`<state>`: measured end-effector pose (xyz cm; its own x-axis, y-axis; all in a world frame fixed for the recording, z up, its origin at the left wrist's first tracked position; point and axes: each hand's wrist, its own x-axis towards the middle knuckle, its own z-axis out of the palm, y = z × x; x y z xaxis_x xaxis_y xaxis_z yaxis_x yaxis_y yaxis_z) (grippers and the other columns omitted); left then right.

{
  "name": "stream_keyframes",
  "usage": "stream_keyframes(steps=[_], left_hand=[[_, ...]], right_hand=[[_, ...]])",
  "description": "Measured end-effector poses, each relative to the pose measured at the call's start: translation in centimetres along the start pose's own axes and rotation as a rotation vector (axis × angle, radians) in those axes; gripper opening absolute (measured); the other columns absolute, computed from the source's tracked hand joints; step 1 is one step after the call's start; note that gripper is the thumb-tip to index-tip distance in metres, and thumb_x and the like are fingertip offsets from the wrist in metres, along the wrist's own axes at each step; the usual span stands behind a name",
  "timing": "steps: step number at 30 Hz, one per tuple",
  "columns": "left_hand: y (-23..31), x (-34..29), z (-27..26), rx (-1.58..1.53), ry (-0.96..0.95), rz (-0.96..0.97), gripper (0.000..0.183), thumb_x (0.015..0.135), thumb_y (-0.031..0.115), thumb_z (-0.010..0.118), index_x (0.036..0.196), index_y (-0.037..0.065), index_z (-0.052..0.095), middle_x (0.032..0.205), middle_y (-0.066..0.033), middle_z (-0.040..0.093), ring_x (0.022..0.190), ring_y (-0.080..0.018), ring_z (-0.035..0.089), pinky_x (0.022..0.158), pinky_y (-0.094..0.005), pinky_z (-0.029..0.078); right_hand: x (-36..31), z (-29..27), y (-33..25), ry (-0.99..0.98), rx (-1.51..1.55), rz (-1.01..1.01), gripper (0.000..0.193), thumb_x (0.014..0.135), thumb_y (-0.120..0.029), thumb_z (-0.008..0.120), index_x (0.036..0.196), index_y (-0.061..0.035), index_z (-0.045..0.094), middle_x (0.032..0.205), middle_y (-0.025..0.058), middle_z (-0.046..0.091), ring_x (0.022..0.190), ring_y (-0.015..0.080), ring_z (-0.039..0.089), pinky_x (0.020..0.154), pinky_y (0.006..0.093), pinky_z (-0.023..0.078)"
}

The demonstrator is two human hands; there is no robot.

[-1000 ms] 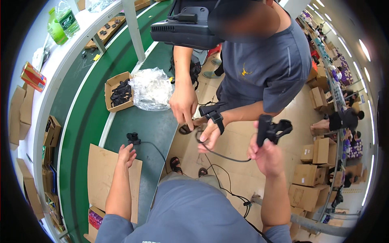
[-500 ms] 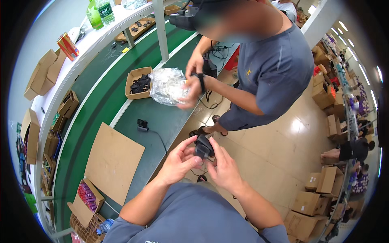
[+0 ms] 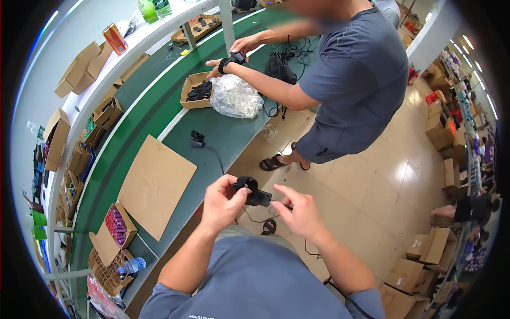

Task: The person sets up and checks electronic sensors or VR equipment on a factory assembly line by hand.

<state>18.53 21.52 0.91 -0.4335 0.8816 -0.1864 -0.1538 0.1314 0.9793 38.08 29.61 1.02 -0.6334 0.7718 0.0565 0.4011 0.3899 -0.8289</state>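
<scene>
Head cam: L hand (image 3: 222,204) now grips the black strapped gadget (image 3: 259,198); R hand (image 3: 298,211) has loosened, half-open by its far end, touch unclear, so L hand likely bears it.

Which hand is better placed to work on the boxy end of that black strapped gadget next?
Probably the right hand: it is right beside the boxy end of the black gadget, while the left hand holds the strap.
</scene>
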Motion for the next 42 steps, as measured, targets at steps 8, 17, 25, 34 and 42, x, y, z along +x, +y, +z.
stream_keyframes(steps=[8,17,25,34,42], left_hand=[[0.7,-0.5,-5.3,-0.425,-0.378,0.021,0.016,0.082,-0.001,0.068,0.082,0.008,0.054,0.081,0.0004,0.060,0.078,-0.0067,0.055,0.073,-0.0234,0.045],[1.1,-0.5,-8.3,-0.056,-0.328,0.133,0.020,0.077,-0.005,0.068,0.089,0.004,0.054,0.089,0.0001,0.053,0.076,-0.0056,0.054,0.064,-0.0209,0.045],[0.5,-0.3,-9.4,-0.233,-0.346,0.068,0.028,0.075,0.002,0.077,0.095,0.003,0.057,0.093,-0.0023,0.057,0.084,-0.0108,0.060,0.076,-0.0243,0.051],[2.6,0.1,-6.6,0.349,-0.229,0.388,0.021,0.074,0.008,0.079,0.089,0.004,0.063,0.087,-0.0039,0.061,0.070,-0.0113,0.057,0.057,-0.0251,0.047],[1.9,0.3,-4.8,0.437,-0.183,0.410,0.020,0.073,0.003,0.076,0.085,0.002,0.059,0.087,-0.0051,0.061,0.067,-0.0121,0.057,0.059,-0.0236,0.047]], right_hand=[[2.7,-0.3,-3.1,-0.375,0.078,0.229,0.038,0.085,-0.015,0.068,0.121,-0.0037,0.061,0.086,0.0080,0.067,0.073,0.0141,0.063,0.065,0.0279,0.050],[4.3,6.2,-5.9,-0.500,0.533,0.079,0.059,0.081,-0.013,0.073,0.133,-0.0044,0.047,0.122,0.0112,0.053,0.109,0.0214,0.057,0.092,0.0335,0.052],[4.3,9.4,-5.0,-0.101,0.415,0.047,0.017,0.081,-0.003,0.057,0.098,0.0008,0.056,0.098,0.0072,0.060,0.087,0.0168,0.060,0.079,0.0285,0.050],[4.7,8.7,-6.7,0.188,0.055,-0.110,0.013,0.081,-0.008,0.063,0.089,-0.0028,0.056,0.081,0.0143,0.061,0.076,0.0350,0.060,0.066,0.0404,0.047],[4.6,8.2,-5.1,0.173,0.114,-0.007,0.017,0.076,0.002,0.058,0.093,-0.0021,0.057,0.084,0.0119,0.065,0.075,0.0281,0.065,0.068,0.0340,0.051]])
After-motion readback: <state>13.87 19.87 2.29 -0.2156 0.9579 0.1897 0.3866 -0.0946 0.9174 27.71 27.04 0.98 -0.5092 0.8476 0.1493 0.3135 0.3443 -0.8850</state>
